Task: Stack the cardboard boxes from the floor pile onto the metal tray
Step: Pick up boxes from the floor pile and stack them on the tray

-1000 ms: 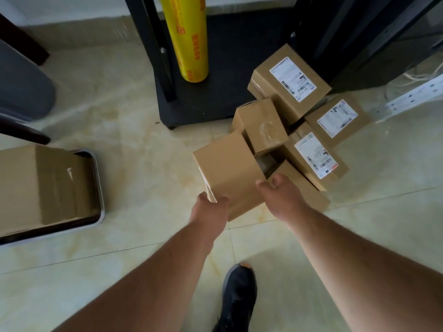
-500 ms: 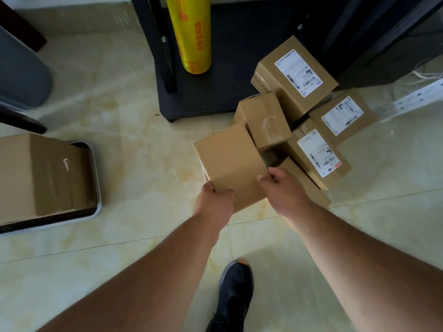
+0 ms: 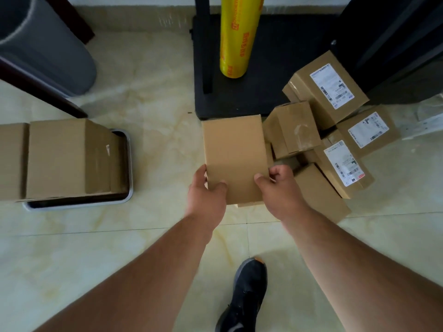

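Pale marbled floor tiles (image 3: 148, 248) with thin grout lines fill the scene, seen from above. Plain cardboard box (image 3: 236, 156) sits at centre, long side running away from the camera, gripped at its near end by both hands: left hand (image 3: 207, 192) wraps the near-left corner, thumb on top, fingers hidden under the side; right hand (image 3: 279, 188) clamps the near-right edge, thumb on top, fingers curled over the side. Can't tell whether the box is off the floor; its underside is hidden. Just right of it, touching or nearly so, is the floor pile (image 3: 333, 140): a small taped box (image 3: 296, 129), three boxes with white shipping labels, print too small to read, and a plain box (image 3: 321, 192) partly behind the right wrist. How they rest on each other is hard to make out. Well apart on the left, the metal tray (image 3: 129, 168) shows only its right rim and near edge; a large box (image 3: 69, 159) covers most of it, and another box (image 3: 12, 161) beside that is cut off by the frame. Behind, a yellow film roll (image 3: 238, 37) stands upright on a black base (image 3: 271, 75), top cropped. Grey rounded object (image 3: 45, 46) at top left, cropped, unidentifiable. Dark shoe (image 3: 244, 295) at bottom, heel out of frame. Both forearms are bare.
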{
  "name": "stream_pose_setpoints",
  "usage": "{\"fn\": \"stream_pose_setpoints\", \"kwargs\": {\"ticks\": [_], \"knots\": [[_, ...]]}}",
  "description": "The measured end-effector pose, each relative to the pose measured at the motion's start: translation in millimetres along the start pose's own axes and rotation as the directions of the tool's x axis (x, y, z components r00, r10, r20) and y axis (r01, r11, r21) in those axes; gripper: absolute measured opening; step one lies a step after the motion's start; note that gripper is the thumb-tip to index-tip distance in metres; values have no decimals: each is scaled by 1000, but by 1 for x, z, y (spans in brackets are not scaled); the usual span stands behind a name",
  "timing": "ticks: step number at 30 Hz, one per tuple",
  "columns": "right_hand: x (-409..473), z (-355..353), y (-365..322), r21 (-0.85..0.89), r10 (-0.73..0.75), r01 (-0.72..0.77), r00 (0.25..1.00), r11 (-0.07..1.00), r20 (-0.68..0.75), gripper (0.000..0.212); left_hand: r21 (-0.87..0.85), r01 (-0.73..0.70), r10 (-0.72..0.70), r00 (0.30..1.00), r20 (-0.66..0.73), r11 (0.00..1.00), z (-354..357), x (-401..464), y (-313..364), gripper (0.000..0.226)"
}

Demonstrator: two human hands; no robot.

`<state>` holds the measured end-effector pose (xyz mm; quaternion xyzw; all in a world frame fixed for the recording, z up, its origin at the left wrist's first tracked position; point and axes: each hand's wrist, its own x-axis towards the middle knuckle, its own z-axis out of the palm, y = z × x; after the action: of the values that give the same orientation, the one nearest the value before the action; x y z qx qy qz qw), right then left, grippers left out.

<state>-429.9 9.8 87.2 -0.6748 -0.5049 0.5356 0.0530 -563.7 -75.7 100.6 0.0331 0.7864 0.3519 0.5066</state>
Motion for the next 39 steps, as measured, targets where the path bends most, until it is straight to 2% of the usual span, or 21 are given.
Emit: {"fn": "stream_pose_setpoints", "kwargs": {"ticks": [8,13,20,24,29,33,36,39], "knots": [[-32,65,-36,60,6,-8,999,998,40,34,-42,-41,39,999,-37,998,-79,9,-7,59],[-57,102,-63,87,-28,21,996,996,80,26,-28,-83,82,995,-54,996,-132,5,-2,59],[-89,166,-109,57,-64,57,991,997,120,30,-72,-105,96,988,-118,992,-214,0,3,57],[-108,198,-134,42,-108,103,984,994,143,24,-62,-120,109,980,-169,991,-257,-1,2,30],[-130,240,-163,9,-174,175,970,984,167,26,-106,-132,109,974,-201,986,-313,-3,2,21],[-146,278,-181,-3,-213,217,960,976,179,30,-103,-161,133,961,-242,982,-361,-6,1,26],[-157,304,-188,-5,-228,234,954,972,197,28,-81,-178,150,952,-267,981,-393,-3,-1,37],[-168,337,-197,2,-233,238,947,971,220,22,-100,-189,156,950,-270,977,-432,4,-5,36]]}}
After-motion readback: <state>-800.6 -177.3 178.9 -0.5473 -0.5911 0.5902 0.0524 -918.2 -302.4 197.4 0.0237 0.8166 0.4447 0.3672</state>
